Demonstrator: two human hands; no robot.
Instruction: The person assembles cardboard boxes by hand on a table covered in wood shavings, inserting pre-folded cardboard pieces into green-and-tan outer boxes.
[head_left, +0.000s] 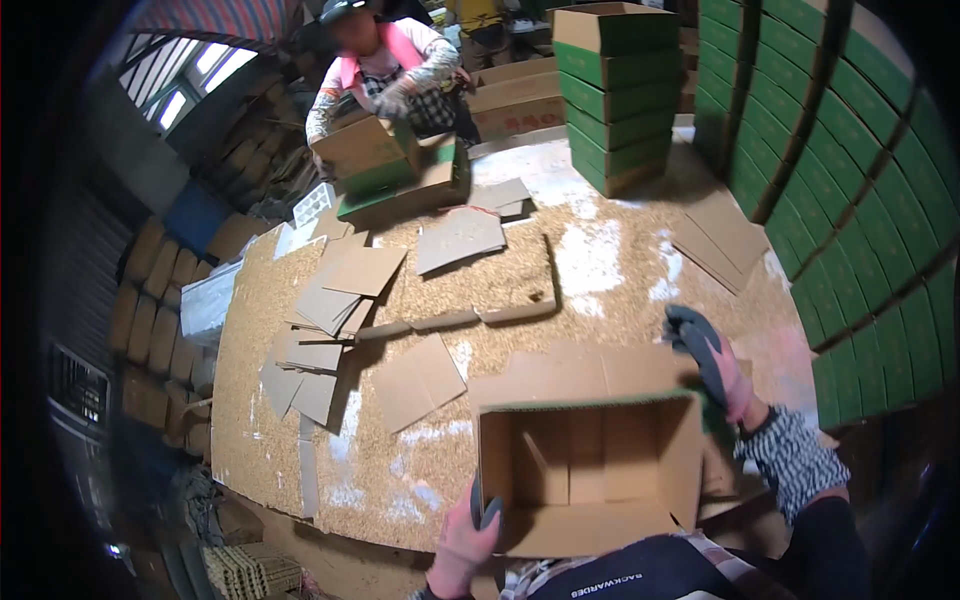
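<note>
An open cardboard box (590, 455) stands at the near edge of the table in front of me, its brown inside showing, with no contents visible. One flap (570, 372) spreads away on the far side. My left hand (468, 530), in a pink and grey glove, grips the near left edge of the box, thumb at the rim. My right hand (712, 365), gloved alike, is raised beside the far right corner, fingers loosely bent and apart, nothing seen in them. A flat cardboard sheet (420, 383) lies to the left of the box.
Wood shavings (260, 400) cover much of the table (590, 265). Loose cardboard sheets (335, 290) lie at the left, more (722, 245) at the right. Green boxes stand stacked at the far side (620, 110) and along the right (850, 200). Across the table a person (390, 75) handles another box (370, 155).
</note>
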